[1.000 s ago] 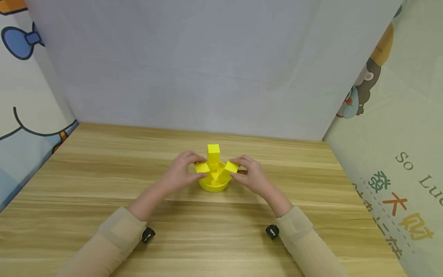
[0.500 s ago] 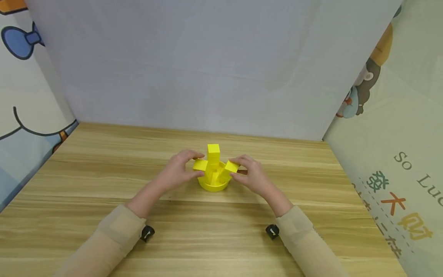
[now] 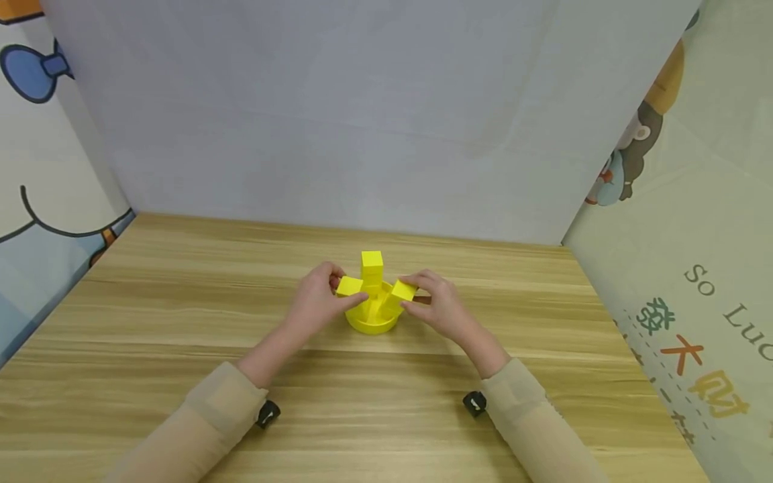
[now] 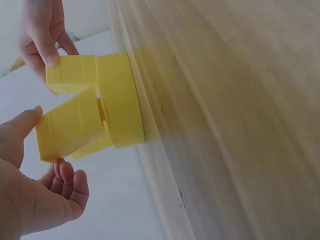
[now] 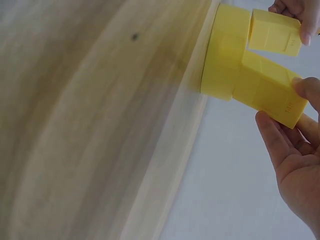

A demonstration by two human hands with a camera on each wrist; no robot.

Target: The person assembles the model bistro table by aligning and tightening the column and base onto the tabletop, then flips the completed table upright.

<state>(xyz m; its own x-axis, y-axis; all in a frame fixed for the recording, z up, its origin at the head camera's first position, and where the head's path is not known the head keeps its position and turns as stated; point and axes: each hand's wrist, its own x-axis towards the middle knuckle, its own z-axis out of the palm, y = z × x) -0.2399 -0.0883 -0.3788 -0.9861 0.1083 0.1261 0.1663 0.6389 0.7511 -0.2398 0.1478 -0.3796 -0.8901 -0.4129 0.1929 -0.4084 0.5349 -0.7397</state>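
Observation:
A round yellow dish-like base sits on the table with three rectangular yellow blocks rising from it. My left hand pinches the left block near its upper end, thumb on one side and fingertips on the other. In the left wrist view this left block leans, its lower end at the rim of the base. My right hand pinches the top of the right block, which tilts outward. The back block stands upright, untouched by either hand.
The wood-grain table extends around the base. A pale cloth wall rises behind it, with printed cloth on the right side. Small black devices sit at both sleeve cuffs.
The left block has shifted slightly left and back. My left hand has turned, its thumb now across the block's near right corner. The right hand and its block have hardly moved.

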